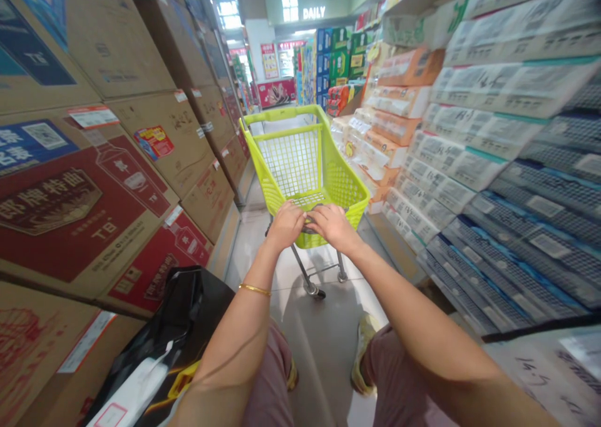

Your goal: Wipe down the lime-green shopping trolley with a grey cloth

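Note:
Ahead of me in the aisle stands a lime-green shopping cart (345,180) with a perforated plastic basket on grey metal legs. My left hand (287,223) is closed over the cart's dark handle (310,228), fingers curled on top. Close beside it, my right hand (332,226) grips the same handle, the two thumbs nearly touching. Palms and fingertips are partly hidden behind the handle. Through the basket's openings I see only its grid and floor. A thin gold bracelet (255,288) circles my left wrist.
Cardboard cartons (84,208) are stacked high along the left. Packaged paper goods (488,117) and blue-grey packs (521,226) line the right. A black bag (188,314) hangs low at my left. Green boxes (340,54) stand farther down the tiled aisle.

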Demonstrator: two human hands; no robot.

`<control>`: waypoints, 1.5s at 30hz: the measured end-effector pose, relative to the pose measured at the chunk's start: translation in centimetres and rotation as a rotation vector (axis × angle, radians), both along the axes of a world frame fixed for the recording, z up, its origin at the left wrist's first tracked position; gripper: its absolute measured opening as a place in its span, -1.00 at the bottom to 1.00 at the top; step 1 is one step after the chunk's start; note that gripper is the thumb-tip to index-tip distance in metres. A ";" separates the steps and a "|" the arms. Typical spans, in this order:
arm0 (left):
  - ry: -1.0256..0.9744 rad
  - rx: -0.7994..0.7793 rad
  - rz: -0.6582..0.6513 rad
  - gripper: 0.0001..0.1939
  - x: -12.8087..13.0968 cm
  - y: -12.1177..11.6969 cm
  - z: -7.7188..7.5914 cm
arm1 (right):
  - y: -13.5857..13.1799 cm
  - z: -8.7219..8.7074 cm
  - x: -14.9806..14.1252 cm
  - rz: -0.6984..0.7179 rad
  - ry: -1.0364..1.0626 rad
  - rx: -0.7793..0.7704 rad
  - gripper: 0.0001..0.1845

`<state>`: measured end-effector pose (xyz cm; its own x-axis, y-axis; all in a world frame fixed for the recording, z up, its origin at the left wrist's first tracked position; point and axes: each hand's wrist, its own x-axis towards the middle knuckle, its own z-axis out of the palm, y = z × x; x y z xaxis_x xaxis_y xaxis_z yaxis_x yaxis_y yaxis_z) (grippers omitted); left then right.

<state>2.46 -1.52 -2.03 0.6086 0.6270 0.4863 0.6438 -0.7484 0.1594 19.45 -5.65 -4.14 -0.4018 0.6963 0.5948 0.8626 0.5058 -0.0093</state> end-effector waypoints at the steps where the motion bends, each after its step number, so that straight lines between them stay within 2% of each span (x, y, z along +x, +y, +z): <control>1: -0.001 -0.003 -0.003 -0.68 -0.1 0.0 0.0 | 0.1 0.0 0.8 0.003 0.006 0.009 -0.62; 6: -0.008 -0.015 -0.006 -0.67 0.1 0.3 0.0 | 0.4 -0.4 5.2 -0.053 0.088 0.009 -0.62; 9: -0.023 -0.006 0.000 -0.68 0.5 0.2 -0.2 | 0.4 -0.3 6.2 -0.094 0.093 -0.012 -0.64; 12: -0.035 0.003 0.014 -0.68 0.9 0.1 -0.4 | 0.0 0.1 4.8 -0.130 0.057 -0.038 -0.67; 16: -0.041 0.022 0.025 -0.69 1.0 0.1 -0.7 | -0.5 0.3 0.6 -0.086 0.003 -0.068 -0.69; 19: -0.037 0.047 0.034 -0.69 0.9 0.2 -0.9 | -0.6 0.1 -2.0 -0.184 0.029 -0.064 -0.73; 21: -0.026 0.055 0.039 -0.69 0.6 0.1 -0.8 | -0.5 0.0 -2.5 -0.174 0.024 -0.051 -0.74; 26: -0.002 0.037 0.010 -0.67 0.1 0.1 -0.3 | -0.2 0.2 0.4 -0.049 -0.020 -0.041 -0.69; 30: -0.008 0.015 0.009 -0.65 0.1 0.2 -0.2 | -0.1 0.2 4.1 -0.082 0.047 -0.026 -0.68; 33: -0.012 0.017 0.022 -0.66 0.2 0.1 -0.2 | 0.0 0.2 5.3 -0.114 0.076 -0.029 -0.69; 36: -0.027 0.032 0.043 -0.67 0.5 0.0 -0.3 | -0.2 0.4 4.1 -0.135 0.075 -0.034 -0.70; 40: -0.031 0.061 0.067 -0.69 0.6 -0.1 -0.4 | -0.8 0.7 -0.1 -0.107 0.043 -0.058 -0.75; 42: -0.026 0.081 0.077 -0.70 0.5 -0.1 -0.5 | -1.0 0.7 -2.0 -0.150 0.049 -0.062 -0.77; 45: -0.012 0.102 0.087 -0.71 0.0 0.0 -0.6 | -1.0 0.7 -3.2 -0.158 0.043 -0.084 -0.76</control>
